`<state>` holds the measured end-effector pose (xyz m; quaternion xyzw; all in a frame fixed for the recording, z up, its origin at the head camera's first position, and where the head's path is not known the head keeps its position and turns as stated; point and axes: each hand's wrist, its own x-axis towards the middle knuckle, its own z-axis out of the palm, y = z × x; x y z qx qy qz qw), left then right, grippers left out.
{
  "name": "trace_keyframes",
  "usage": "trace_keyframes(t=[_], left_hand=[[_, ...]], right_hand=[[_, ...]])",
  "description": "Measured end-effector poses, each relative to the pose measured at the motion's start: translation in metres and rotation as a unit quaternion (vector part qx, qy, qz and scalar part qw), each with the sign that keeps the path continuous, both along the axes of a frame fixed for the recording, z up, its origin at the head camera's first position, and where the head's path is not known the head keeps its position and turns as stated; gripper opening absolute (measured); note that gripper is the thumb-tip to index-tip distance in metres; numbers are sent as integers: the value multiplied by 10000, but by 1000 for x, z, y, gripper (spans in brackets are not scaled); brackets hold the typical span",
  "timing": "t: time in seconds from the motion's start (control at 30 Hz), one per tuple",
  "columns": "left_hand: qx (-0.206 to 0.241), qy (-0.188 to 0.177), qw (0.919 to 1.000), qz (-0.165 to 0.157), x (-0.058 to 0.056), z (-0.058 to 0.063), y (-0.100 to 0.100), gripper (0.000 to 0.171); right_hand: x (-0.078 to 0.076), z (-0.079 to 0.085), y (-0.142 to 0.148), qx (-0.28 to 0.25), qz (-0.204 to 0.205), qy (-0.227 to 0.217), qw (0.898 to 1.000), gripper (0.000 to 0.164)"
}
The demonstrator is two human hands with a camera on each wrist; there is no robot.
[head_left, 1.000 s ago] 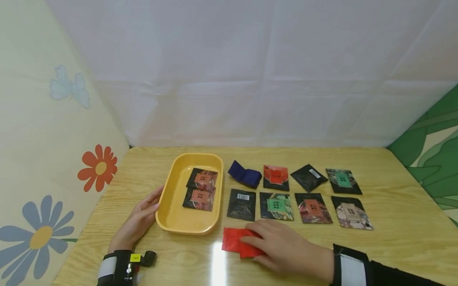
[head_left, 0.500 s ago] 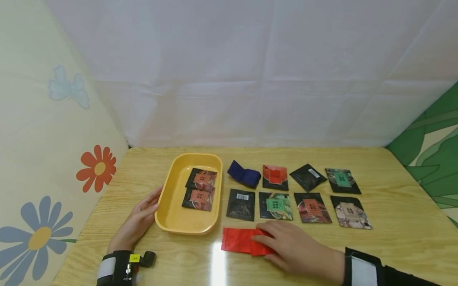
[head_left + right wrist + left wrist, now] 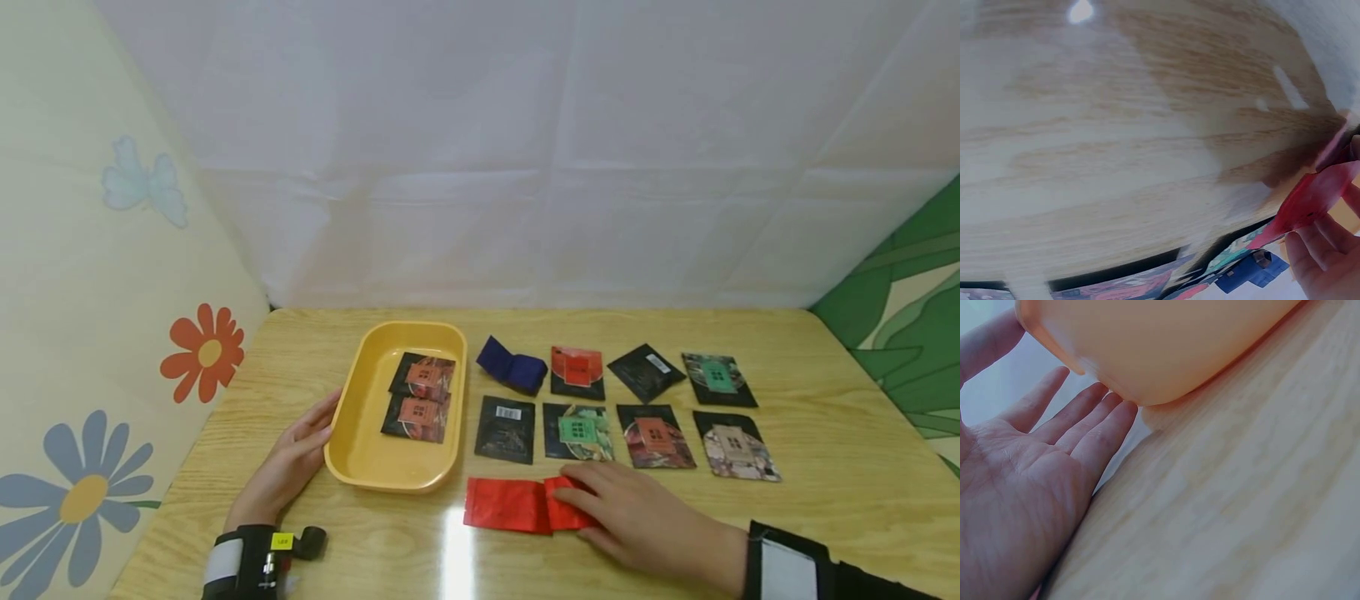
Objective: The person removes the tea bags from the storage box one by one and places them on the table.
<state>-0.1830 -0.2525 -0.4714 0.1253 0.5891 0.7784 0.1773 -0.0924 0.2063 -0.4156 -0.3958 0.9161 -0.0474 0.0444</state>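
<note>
My left hand [image 3: 288, 462] rests its fairly straight fingers against the left side of the yellow tray [image 3: 341, 462]; in the left wrist view the fingertips touch its outer wall [image 3: 1166, 356]. Two dark sachets with orange labels [image 3: 422, 417] lie overlapping inside the tray. On the table in front, my right hand [image 3: 633, 512] pinches a small red sachet [image 3: 564, 510], also visible between thumb and fingers in the right wrist view [image 3: 1313, 197]. Left of it lies another red sachet [image 3: 506, 505], their edges meeting or slightly overlapping.
Behind the right hand, several sachets lie in two rows, including a barcode-side-up black one [image 3: 505, 429], a green-labelled one [image 3: 577, 432] and a beige-labelled one [image 3: 737, 446]. A folded dark blue packet [image 3: 513, 367] lies right of the tray. A white backdrop [image 3: 540, 167] stands behind.
My right hand has slid to the right with one red sachet, uncovering more of the other, which stays in place. The left hand and tray have not visibly moved.
</note>
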Motion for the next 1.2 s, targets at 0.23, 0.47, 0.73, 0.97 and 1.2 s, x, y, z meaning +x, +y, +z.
trace_keyframes(t=[0.23,0.47,0.73,0.97,1.2], left_hand=[[121,9,9999,-34,-1,0,0,61],[82,35,10000,-26,-2,-1,0,60],[53,80,10000,-15,0,-2,0,60],[34,58,10000,5,1,-1,0,61],[55,43,10000,29,1,0,0,61]], right_hand=[[0,-4,3,-15,78,115,9999,44],[0,-3,3,101,-64,-208,9997,45],[2,-5,5,159,-7,-208,9997,51],[3,-5,6,161,-87,-276,9995,55],[4,-4,4,193,-135,-296,9993,55]])
